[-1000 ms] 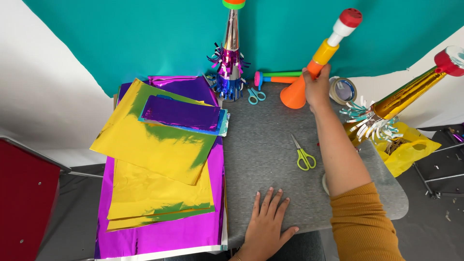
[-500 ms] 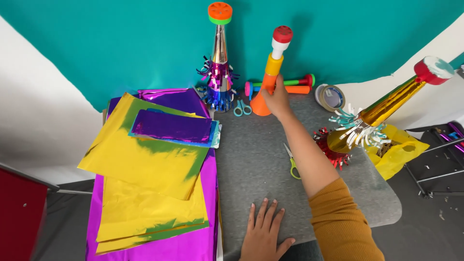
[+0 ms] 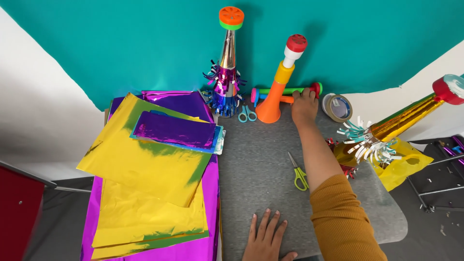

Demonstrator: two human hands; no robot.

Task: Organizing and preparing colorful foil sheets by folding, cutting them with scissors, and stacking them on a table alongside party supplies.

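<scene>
My right hand (image 3: 304,105) reaches to the back of the grey mat (image 3: 261,169). Its fingertips lie on two toy horns (image 3: 282,92), one green and one orange, that lie flat by the teal wall. Whether the fingers grip one is unclear. Just left of the hand an orange and yellow toy horn (image 3: 280,82) with a red and white top stands upright on its own. My left hand (image 3: 268,237) rests flat, fingers apart, on the mat's near edge and holds nothing.
A foil-wrapped fringed horn (image 3: 224,72) stands at the back, with small blue scissors (image 3: 247,114) beside it. Green scissors (image 3: 299,174) lie mid-mat. A tape roll (image 3: 337,107) and a gold fringed horn (image 3: 401,123) on yellow foil are at the right. Stacked foil sheets (image 3: 145,169) cover the left.
My right hand has let go of the orange and yellow horn, which now stands alone, and has moved right onto the lying horns. The left hand has stayed flat on the mat.
</scene>
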